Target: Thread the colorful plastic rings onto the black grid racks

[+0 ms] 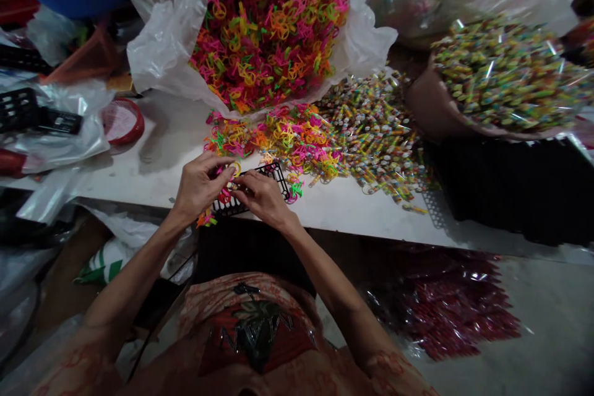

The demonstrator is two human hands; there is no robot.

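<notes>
My left hand is closed, thumb and forefinger pinched at a small yellow plastic ring piece. Close beside it, my right hand has its fingers pressed together; what they hold, if anything, is too small to make out. Both hands are over a black slotted plastic tray at the table's front edge, partly hidden by my right hand. Some pink and red pieces show at the tray's left part. Behind the hands spreads a loose pile of bright plastic pieces in pink, orange, yellow and green.
A large plastic bag full of such pieces lies open at the back. Small printed tubes are heaped to its right, below a full tub. Black stacked material lies at right. A red round container stands left.
</notes>
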